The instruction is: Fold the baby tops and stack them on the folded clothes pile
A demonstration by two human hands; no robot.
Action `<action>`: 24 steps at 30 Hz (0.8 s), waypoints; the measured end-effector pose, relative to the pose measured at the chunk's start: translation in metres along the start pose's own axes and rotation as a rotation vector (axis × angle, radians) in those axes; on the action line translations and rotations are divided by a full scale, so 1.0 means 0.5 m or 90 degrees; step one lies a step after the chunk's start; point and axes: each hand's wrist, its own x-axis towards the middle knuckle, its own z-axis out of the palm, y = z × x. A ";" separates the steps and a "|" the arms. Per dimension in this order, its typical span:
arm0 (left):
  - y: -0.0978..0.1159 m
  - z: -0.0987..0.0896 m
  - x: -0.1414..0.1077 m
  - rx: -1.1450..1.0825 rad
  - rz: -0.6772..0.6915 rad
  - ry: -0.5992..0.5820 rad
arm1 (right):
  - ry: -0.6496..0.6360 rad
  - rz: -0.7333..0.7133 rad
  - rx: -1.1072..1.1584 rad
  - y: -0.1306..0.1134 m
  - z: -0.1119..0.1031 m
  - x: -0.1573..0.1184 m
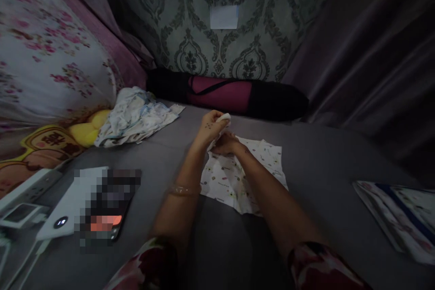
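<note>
A small white cloth [226, 179] with a tiny scattered print, perhaps a garment, lies spread on the grey sheet in front of me. My left hand [211, 128] is closed around a raised, bunched part of it at the far left, and a white fold sticks out between thumb and fingers. Just below and to the right, my right hand [226, 144] has its fingers curled against the same cloth, partly hidden by its folds. Both hands are close together, the left one higher. A clear bangle [185, 190] sits on my left forearm.
A crumpled printed cloth pile [137, 115] and yellow plush cushions [50, 142] lie left. Nearer are a white power bank [64, 210], a phone [113, 199] and a power strip [32, 186] with cables. A black-and-maroon long bag [220, 95] lies along the wall. Folded fabrics [397, 217] sit right.
</note>
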 end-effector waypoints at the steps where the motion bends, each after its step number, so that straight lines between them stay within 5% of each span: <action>1: -0.003 0.009 0.000 0.002 0.007 -0.002 | -0.004 -0.016 0.081 0.006 -0.003 0.000; 9: -0.054 0.085 0.001 0.049 0.025 0.021 | 0.129 0.182 0.698 0.097 -0.022 -0.114; 13: -0.069 0.121 -0.021 0.099 0.089 -0.069 | 0.101 0.288 1.040 0.135 -0.020 -0.176; 17: -0.065 0.102 -0.018 0.088 0.048 -0.157 | 0.073 0.303 0.927 0.160 -0.010 -0.187; 20: -0.078 0.053 0.013 0.065 -0.011 -0.041 | 0.065 0.283 0.756 0.167 0.001 -0.179; 24: -0.123 -0.004 0.042 0.138 -0.060 0.033 | 0.177 0.274 0.770 0.165 0.010 -0.172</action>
